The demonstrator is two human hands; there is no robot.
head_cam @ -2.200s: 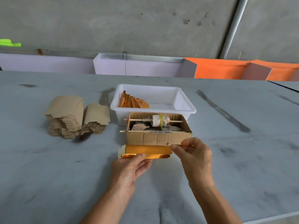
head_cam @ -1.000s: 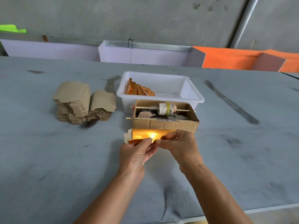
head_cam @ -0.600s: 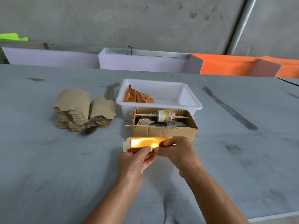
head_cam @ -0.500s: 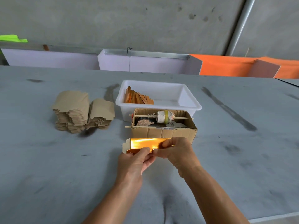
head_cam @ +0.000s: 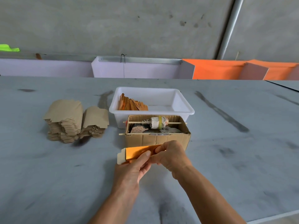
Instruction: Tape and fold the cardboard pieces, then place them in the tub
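- A gold cardboard piece is held just above the grey table, right in front of the brown box.
- The piece is pinched by the left hand. The thumb is pressed on its shiny top, and the other fingers are hidden under it.
- Its right end is gripped by the right hand, with the fingers curled over it. How far that end goes cannot be seen.
- The piece is long and thin. Its long side is laid left to right, a bit tilted up at the right. Its pale flap is pointed left.
- The white tub is found straight ahead, past the brown box. Folded gold pieces are already stood in its left part.
- It is judged that the piece must be lifted forward over the brown box. Neither hand is clearly nearer to the tub.
- A stack of flat pieces is left waiting on the left, well apart from the hands.
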